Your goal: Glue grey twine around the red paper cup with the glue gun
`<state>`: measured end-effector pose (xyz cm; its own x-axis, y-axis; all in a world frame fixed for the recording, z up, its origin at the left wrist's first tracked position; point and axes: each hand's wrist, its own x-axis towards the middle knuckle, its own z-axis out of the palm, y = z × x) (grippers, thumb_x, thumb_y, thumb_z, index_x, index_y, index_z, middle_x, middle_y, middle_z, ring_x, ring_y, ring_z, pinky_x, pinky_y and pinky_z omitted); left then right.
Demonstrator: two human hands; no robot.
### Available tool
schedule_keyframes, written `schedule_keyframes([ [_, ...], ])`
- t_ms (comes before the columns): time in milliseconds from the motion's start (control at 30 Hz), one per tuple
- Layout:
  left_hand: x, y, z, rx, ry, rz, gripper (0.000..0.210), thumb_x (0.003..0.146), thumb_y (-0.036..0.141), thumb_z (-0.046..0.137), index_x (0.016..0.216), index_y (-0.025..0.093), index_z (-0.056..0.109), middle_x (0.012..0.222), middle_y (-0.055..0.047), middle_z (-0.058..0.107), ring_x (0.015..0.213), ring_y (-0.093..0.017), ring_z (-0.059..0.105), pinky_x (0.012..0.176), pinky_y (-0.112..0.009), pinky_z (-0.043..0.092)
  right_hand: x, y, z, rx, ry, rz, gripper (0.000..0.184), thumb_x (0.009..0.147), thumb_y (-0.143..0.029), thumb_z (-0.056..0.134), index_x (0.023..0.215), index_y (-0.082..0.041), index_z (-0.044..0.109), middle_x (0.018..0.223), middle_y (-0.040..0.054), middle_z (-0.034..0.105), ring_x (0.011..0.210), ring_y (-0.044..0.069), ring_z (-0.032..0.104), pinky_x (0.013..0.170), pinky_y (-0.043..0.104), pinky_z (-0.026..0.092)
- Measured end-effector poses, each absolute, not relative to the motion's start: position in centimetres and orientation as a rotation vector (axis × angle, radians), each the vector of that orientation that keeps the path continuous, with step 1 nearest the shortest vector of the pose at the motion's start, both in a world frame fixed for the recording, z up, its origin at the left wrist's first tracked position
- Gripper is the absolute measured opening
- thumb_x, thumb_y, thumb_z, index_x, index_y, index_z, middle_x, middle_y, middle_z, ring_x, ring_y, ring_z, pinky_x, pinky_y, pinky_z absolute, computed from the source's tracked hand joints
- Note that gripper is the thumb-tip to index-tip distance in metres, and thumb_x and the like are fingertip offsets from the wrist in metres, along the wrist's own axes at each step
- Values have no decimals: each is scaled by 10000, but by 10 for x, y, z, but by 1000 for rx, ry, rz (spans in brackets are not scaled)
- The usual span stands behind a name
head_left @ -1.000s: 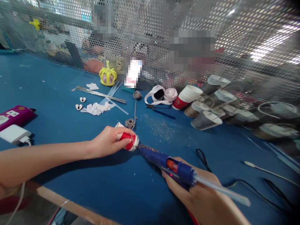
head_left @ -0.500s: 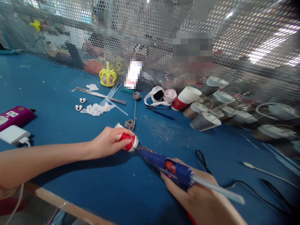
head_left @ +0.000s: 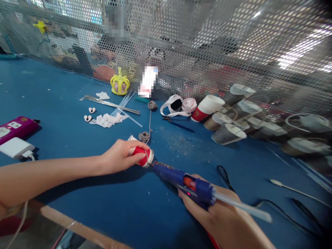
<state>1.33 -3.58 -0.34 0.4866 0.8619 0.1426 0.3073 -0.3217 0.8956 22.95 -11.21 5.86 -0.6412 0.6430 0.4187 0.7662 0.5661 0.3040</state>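
Observation:
My left hand point(head_left: 124, 156) is closed around a small red and white paper cup point(head_left: 141, 154) lying on its side. A strand of grey cord point(head_left: 144, 137) runs around the cup near its base, under my fingers. My right hand point(head_left: 215, 211) grips a blue hot glue gun point(head_left: 178, 178), with a clear glue stick point(head_left: 243, 206) jutting from its rear. The gun's nozzle is at the base end of the cup; whether it touches cannot be made out. A red light glows on the gun's side. A loose grey cord ball point(head_left: 152, 105) lies farther back.
Stacked paper cups point(head_left: 207, 108), several cord-wrapped cups point(head_left: 228, 134) and pliers point(head_left: 178, 125) lie at the back right. A yellow crown point(head_left: 119, 83), clear glue sticks and white cloth point(head_left: 109, 120) lie left of centre. A purple power strip point(head_left: 18, 128) sits far left; perforated mesh rises behind.
Both hands, the cup and the glue gun keep nearly the same positions. The whole view has shifted very slightly.

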Motion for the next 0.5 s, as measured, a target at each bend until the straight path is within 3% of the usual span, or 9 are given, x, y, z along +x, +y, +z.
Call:
schedule_keyframes([
  [133,13,-36,-4,1931,948,833,225,808,232,514,980,149,633,911,-50,702,775,-142,650,742,-223,502,232,-113,57,-1054,-2688,-871,517,675,113,271,566,-225,647,503,23,559,434,158,506,406,266,338],
  [400,12,-36,-7,1914,901,828,231,820,198,495,1007,147,622,886,-43,702,768,-136,652,764,-224,501,243,-115,51,-1046,-2757,-1049,424,588,79,418,714,-249,656,522,1,584,528,170,561,462,251,365],
  [500,12,-37,-6,1926,907,827,232,817,196,496,1002,142,625,884,-48,701,769,-138,649,755,-222,501,253,-116,44,-1006,-2795,-1111,442,601,56,430,794,-268,660,469,-14,568,466,165,530,474,258,383],
])
